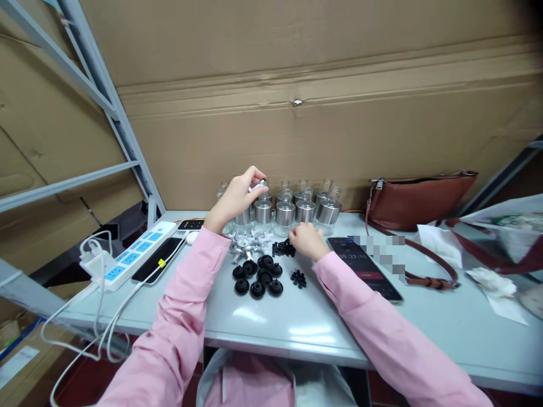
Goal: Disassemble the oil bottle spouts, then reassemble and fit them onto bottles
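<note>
My left hand [240, 195] is raised in front of the glass bottles, pinching a small silver metal piece [257, 186] with a black tip. My right hand [309, 240] is low over a pile of short black tube-like parts [285, 247], its fingers curled; whatever they hold is hidden. Several clear glass bottles with silver bands [285, 213] stand in rows at the back of the table. Loose silver metal pieces [251, 244] lie below my left hand. Closer to me are round black ribbed caps [265, 277] and a cluster of tiny black parts [298, 278].
At left, a white power strip [139, 254] with cables lies beside a dark phone [159, 261]. Right of my right hand is a tablet showing a timer [360, 263]. A brown bag [418, 198] and crumpled tissue [492, 281] are farther right. Cardboard [314, 135] walls the back.
</note>
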`<act>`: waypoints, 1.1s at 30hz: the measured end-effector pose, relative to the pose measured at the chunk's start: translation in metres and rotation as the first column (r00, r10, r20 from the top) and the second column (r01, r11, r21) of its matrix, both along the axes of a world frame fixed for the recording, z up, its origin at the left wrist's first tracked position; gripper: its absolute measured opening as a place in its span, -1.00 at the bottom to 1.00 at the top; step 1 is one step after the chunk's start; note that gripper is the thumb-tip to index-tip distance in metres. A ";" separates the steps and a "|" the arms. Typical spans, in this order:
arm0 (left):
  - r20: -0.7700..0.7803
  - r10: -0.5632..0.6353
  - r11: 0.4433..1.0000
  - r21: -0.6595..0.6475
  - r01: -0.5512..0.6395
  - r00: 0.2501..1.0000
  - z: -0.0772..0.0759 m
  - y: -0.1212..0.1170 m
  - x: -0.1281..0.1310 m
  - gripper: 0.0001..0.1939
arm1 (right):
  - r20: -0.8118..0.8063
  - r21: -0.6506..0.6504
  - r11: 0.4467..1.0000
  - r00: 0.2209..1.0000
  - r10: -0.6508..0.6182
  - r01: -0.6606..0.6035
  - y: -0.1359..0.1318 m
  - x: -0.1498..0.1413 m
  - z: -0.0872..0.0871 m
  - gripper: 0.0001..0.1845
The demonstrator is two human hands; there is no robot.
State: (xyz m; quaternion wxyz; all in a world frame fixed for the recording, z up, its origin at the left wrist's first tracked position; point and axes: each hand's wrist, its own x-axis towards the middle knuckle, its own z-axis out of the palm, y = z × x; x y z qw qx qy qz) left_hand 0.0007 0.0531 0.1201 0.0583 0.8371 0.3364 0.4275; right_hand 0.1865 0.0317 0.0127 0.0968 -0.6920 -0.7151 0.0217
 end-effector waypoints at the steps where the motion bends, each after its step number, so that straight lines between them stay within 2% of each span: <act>1: -0.006 -0.002 1.000 0.012 0.002 1.000 -0.001 0.000 0.001 -0.89 | -0.003 0.000 1.000 1.000 0.003 -0.003 0.000 0.000 -0.001 -0.60; 5: -0.057 -0.037 0.996 0.079 0.042 0.998 -0.007 0.001 0.007 -0.90 | 0.003 0.039 0.999 1.000 -0.009 0.008 -0.002 0.004 -0.002 -0.61; 8: -0.056 -0.053 0.993 0.100 0.058 0.997 -0.009 0.002 0.011 -0.91 | -0.005 0.129 0.991 1.000 -0.020 0.020 -0.004 0.010 -0.002 -0.63; 11: -0.007 -0.044 0.991 0.128 0.044 0.999 -0.012 0.002 0.015 -0.91 | -0.090 0.243 0.970 0.996 0.001 0.021 -0.004 0.016 -0.001 -0.64; 13: 0.023 -0.051 0.989 0.142 0.047 0.998 -0.020 -0.001 0.017 -0.91 | -0.185 0.374 0.927 0.981 0.067 0.008 -0.004 0.018 0.001 -0.65; 15: 0.031 -0.052 0.987 0.155 0.046 0.998 -0.035 -0.007 0.018 -0.88 | -0.254 0.522 0.852 0.948 0.194 -0.034 -0.006 0.017 0.004 -0.68; 18: 0.002 -0.028 0.983 0.179 0.027 1.000 -0.063 -0.018 0.016 -0.85 | -0.239 0.649 0.747 0.894 0.379 -0.144 -0.011 0.012 0.008 -0.73; 21: -0.101 -0.047 0.986 0.155 0.062 0.994 -0.083 -0.026 0.010 -0.85 | -0.157 0.658 0.699 0.858 0.490 -0.279 -0.019 0.004 0.009 -0.76; 23: -0.080 -0.031 0.989 0.143 0.042 0.996 -0.088 -0.029 0.007 -0.85 | -0.116 0.657 0.670 0.832 0.542 -0.345 -0.024 -0.001 0.009 -0.77; 26: -0.041 -0.030 0.989 0.142 0.035 0.999 -0.091 -0.033 0.007 -0.89 | -0.109 0.675 0.634 0.798 0.593 -0.379 -0.027 -0.004 0.010 -0.77; 33: -0.094 -0.048 0.991 0.123 0.060 0.994 -0.101 -0.040 0.008 -0.91 | -0.160 0.655 0.634 0.744 0.649 -0.412 -0.031 -0.001 0.012 -0.77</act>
